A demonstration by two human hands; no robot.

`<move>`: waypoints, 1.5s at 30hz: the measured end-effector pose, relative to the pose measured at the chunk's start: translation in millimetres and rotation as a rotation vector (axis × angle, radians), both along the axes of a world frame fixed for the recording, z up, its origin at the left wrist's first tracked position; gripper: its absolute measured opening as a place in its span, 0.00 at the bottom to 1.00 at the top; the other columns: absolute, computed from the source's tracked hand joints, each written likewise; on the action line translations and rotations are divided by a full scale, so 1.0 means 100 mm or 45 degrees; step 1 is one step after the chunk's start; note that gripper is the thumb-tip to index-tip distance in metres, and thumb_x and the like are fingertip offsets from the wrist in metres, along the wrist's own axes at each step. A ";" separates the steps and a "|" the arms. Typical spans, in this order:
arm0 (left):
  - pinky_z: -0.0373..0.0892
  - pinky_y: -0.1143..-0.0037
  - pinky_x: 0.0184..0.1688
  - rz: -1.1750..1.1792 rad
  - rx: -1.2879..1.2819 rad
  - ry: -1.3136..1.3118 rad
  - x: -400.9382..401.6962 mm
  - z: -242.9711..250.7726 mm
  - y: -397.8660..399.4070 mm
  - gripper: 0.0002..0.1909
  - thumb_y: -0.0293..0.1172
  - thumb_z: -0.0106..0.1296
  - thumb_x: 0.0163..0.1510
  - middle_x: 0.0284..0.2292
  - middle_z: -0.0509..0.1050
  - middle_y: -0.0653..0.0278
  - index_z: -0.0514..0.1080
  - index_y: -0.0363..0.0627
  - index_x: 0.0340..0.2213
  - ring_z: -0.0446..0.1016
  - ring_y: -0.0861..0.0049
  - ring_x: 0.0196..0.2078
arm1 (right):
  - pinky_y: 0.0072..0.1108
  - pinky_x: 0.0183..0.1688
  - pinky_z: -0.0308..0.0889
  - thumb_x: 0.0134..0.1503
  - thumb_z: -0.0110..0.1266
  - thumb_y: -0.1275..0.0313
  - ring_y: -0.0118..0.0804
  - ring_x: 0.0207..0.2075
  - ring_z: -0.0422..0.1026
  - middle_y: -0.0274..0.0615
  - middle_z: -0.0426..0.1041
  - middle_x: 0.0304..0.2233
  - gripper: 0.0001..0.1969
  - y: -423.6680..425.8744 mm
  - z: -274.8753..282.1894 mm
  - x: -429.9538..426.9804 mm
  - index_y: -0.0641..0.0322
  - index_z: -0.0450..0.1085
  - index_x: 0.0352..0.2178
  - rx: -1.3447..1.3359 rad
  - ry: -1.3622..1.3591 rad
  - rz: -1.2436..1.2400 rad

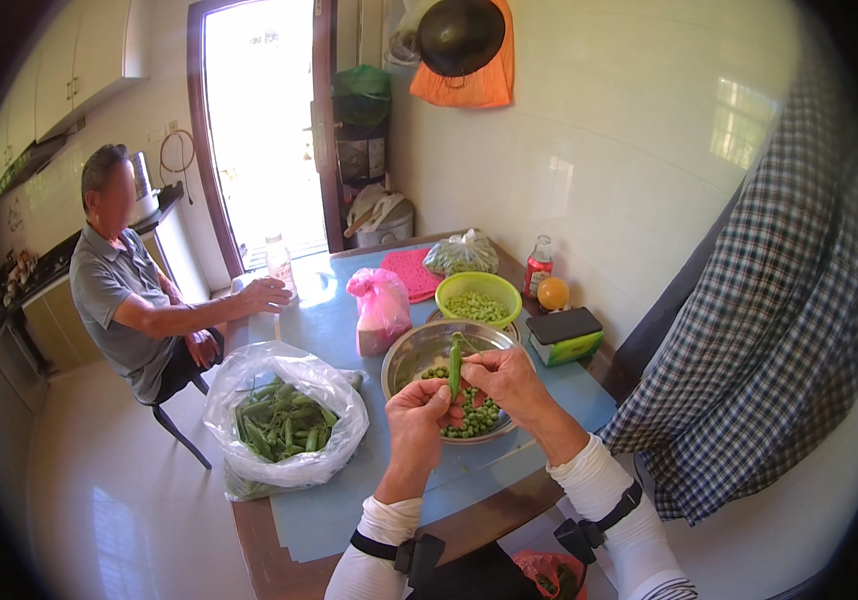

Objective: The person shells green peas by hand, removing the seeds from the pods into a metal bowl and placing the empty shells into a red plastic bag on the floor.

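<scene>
Above a stainless steel bowl (401, 358), a green pea pod (454, 367) stands upright between my two hands. My left hand (420, 411) grips its lower end between thumb and fingers. My right hand (505, 379) pinches the pod's side near a thin strand at its top. Loose green peas (474, 421) lie in the bowl beneath, partly hidden by my hands. To the left, an opened clear plastic bag (328, 465) holds many whole pea pods (286, 420).
Behind the bowl are a lime-green basket (517, 304) of pale green pieces, a pink bag (384, 311) and a tied clear bag (462, 255). A bottle (539, 266), an orange fruit (553, 293) and a box (565, 335) stand right. Another person's hand (265, 295) touches a bottle (279, 264).
</scene>
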State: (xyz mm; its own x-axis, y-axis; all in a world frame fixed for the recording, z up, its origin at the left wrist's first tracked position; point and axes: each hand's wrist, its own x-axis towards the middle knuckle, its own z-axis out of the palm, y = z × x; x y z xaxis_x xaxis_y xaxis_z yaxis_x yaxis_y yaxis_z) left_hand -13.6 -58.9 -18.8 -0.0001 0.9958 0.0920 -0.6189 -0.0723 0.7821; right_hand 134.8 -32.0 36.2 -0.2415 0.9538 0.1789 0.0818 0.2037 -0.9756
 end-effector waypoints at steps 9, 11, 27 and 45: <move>0.72 0.80 0.23 0.048 0.026 -0.030 -0.01 -0.01 0.02 0.03 0.23 0.51 0.56 0.25 0.76 0.57 0.72 0.35 0.30 0.73 0.78 0.21 | 0.14 0.25 0.68 0.54 0.53 0.75 0.22 0.22 0.71 0.37 0.76 0.24 0.10 0.00 -0.02 -0.01 0.72 0.76 0.34 0.001 0.084 0.106; 0.71 0.80 0.23 0.045 0.014 -0.021 -0.01 -0.01 0.02 0.03 0.23 0.51 0.56 0.24 0.76 0.57 0.72 0.35 0.30 0.73 0.78 0.21 | 0.14 0.24 0.67 0.53 0.53 0.75 0.22 0.21 0.71 0.37 0.76 0.23 0.10 0.03 -0.06 -0.02 0.73 0.76 0.34 -0.011 0.109 0.094; 0.71 0.78 0.24 0.049 -0.031 -0.026 0.04 -0.01 0.00 0.05 0.23 0.49 0.57 0.25 0.75 0.56 0.71 0.33 0.30 0.73 0.76 0.22 | 0.21 0.25 0.68 0.49 0.55 0.76 0.30 0.19 0.72 0.42 0.75 0.22 0.07 0.07 -0.18 -0.12 0.73 0.75 0.25 -0.050 0.190 -0.006; 0.74 0.81 0.28 -0.072 0.198 0.665 -0.15 0.07 0.10 0.05 0.21 0.52 0.52 0.23 0.75 0.63 0.74 0.30 0.26 0.74 0.82 0.25 | 0.19 0.20 0.68 0.44 0.56 0.75 0.23 0.17 0.72 0.41 0.74 0.17 0.09 0.02 0.02 0.11 0.71 0.76 0.27 0.068 -0.441 0.159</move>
State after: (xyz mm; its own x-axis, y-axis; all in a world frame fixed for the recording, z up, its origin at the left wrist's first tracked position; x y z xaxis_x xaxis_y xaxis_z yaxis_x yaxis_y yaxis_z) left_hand -28.6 -49.2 -11.8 0.1382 0.9675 0.2118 -0.1575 -0.1896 0.9691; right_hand 145.9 -30.3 38.0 -0.4102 0.9047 0.1151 0.3766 0.2830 -0.8821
